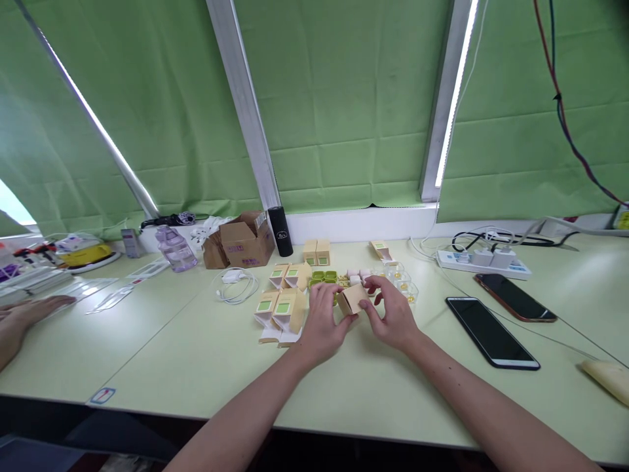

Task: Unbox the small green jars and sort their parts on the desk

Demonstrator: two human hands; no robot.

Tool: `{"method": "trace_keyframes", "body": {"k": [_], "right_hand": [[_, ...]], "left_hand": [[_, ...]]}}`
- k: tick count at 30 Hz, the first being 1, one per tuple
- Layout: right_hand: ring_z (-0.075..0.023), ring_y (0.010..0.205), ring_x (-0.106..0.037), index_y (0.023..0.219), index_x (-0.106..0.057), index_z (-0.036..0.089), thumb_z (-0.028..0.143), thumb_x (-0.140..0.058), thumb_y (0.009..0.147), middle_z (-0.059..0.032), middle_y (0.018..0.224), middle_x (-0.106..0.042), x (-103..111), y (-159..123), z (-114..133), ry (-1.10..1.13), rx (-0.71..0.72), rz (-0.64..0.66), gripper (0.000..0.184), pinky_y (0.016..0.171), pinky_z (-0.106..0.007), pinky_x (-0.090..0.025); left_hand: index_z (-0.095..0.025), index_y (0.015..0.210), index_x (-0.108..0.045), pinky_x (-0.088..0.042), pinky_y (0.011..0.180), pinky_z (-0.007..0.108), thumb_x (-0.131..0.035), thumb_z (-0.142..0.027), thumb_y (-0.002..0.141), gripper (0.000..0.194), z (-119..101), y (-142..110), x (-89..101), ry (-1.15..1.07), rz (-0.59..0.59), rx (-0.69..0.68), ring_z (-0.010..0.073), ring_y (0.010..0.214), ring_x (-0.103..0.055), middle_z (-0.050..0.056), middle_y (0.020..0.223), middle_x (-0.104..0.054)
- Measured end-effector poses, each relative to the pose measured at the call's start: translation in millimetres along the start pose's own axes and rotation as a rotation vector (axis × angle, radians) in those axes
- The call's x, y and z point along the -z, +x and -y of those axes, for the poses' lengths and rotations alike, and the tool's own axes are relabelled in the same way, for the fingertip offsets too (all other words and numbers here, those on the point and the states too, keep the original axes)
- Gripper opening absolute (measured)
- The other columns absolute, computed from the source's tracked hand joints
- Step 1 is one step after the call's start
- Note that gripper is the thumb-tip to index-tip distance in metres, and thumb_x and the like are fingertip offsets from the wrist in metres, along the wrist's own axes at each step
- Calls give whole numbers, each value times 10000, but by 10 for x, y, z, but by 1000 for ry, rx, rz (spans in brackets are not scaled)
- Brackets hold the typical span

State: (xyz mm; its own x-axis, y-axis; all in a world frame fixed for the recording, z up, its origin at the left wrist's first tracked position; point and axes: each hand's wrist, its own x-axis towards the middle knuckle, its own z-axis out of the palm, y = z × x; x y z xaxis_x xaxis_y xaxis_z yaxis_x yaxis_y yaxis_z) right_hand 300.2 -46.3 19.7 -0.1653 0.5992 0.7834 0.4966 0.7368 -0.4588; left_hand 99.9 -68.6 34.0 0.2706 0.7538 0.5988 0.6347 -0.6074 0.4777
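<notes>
Between my two hands I hold a small cream cardboard box (352,299) just above the table. My left hand (324,321) grips its left side and lower edge, while my right hand (390,311) has thumb and fingers on its right side. To the left lie several open cream boxes (289,308) with green labels and white flaps. Behind my hands are green square cups (323,276), small pale pink pieces (358,274) and clear plastic cups (405,285) with yellow centres, partly hidden. Two closed cream boxes (317,252) stand farther back.
Two phones (493,331) and a white power strip (484,262) lie at right. A brown carton (246,239), black cylinder (280,231), white charger cable (236,285) and purple bottle (175,249) sit at back left. Another person's hand (29,314) rests at far left.
</notes>
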Motion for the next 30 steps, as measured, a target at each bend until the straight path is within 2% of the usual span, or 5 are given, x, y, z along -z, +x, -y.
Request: {"method": "trace_keyframes", "body": {"k": [5,15,23,30], "right_hand": [[-269,1016,-625,1384,-408,247,287,-586,957,-130,1202,-604,-6,8,116,52,101,-25,464,788,-426,-566],[-273,1059,-609,1445,-342,246,204,-539,947,-145,1291,-564,-11,-2,151,41,105,33,538,859,-467,-567],[-295,1142,-619,1474,-304,225,139,-503,926,-165,1325,-557,-65,-32,149,0,86,80,589,907,-494,-588],[-296,1081,-655,1488,-263,227,106,-475,907,-181,1342,-543,-124,-54,130,-11,51,124,631,854,-497,-615]], "left_hand": [[-243,1311,-440,-464,1055,521,-631,-245,936,420,25,-10,-18,105,-85,-139,319,1281,-504,146,1312,-537],[-232,1240,-498,-510,973,512,-535,-176,955,293,24,-20,-41,394,-128,-259,312,1170,-590,149,1209,-594],[-194,1211,-503,-572,876,449,-597,-96,882,356,18,29,-63,498,-295,-452,269,1021,-604,118,1071,-603],[-178,1191,-526,-579,869,443,-623,-73,836,383,18,35,-62,489,-262,-441,278,1027,-604,125,1069,-602]]}}
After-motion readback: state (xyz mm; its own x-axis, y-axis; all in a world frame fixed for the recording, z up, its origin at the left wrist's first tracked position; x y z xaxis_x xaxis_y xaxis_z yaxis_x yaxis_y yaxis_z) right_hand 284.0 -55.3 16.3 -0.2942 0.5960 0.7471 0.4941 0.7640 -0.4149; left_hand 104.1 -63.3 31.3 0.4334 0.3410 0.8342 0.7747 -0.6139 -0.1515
